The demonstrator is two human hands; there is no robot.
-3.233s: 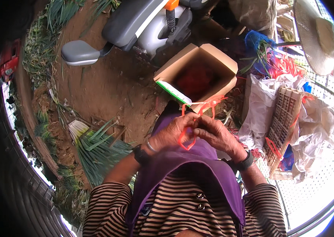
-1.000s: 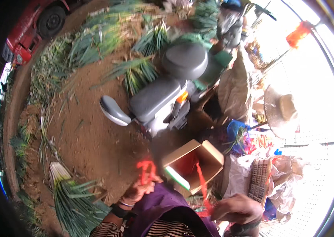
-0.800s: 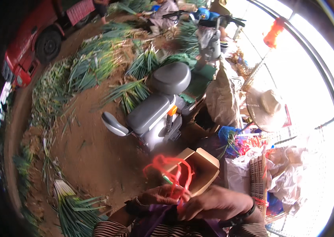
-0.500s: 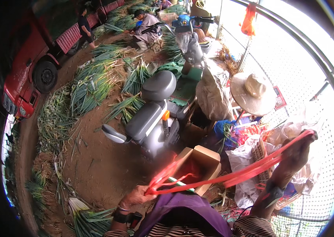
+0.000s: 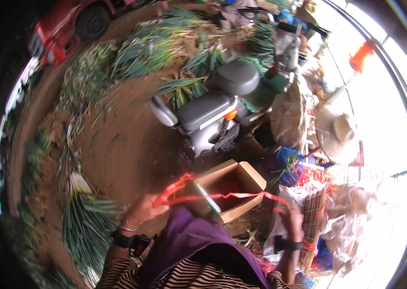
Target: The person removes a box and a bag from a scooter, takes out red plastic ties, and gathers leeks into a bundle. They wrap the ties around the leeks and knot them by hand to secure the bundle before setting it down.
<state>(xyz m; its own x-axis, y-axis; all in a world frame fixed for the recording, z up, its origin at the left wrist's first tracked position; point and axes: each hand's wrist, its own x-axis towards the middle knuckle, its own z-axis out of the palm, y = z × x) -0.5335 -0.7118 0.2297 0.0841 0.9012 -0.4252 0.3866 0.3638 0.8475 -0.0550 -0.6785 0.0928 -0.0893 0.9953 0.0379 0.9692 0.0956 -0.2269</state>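
l fingers [image 5: 153,200] of l hand [image 5: 141,212], head view (the only one): look curled shut w/ no real gap, gripping a red strip [image 5: 220,196], thin plastic. a loose bit of it sticks up just beyond those fingers. r fingers [image 5: 288,208] of r hand [image 5: 292,222]: blurry, but appear closed on the other end; can't tell how tight, or which fingertips do the pinching. hands well apart, strip strung btwn them w/ slight waves, not fully taut.

cardboard box [image 5: 243,209], open top, sits btwn the two sets of fingers & a bit beyond; strip crosses over it, can't tell if touching. purple apron [image 5: 189,236] is btwn the hands, nearer the body. green onion bundle [image 5: 85,224] lies left of l fingers & nearer the body. plastic crate [image 5: 314,207] just right of r hand, pale sacks [image 5: 350,212] past it. straw hat [image 5: 341,132] & scooter [image 5: 206,111] well beyond the fingers.

step in hand, my read: strip being held out lengthwise btwn both hands. next move prob calls for a firm grip at both ends, slack kept under control & strip clear of box flaps.
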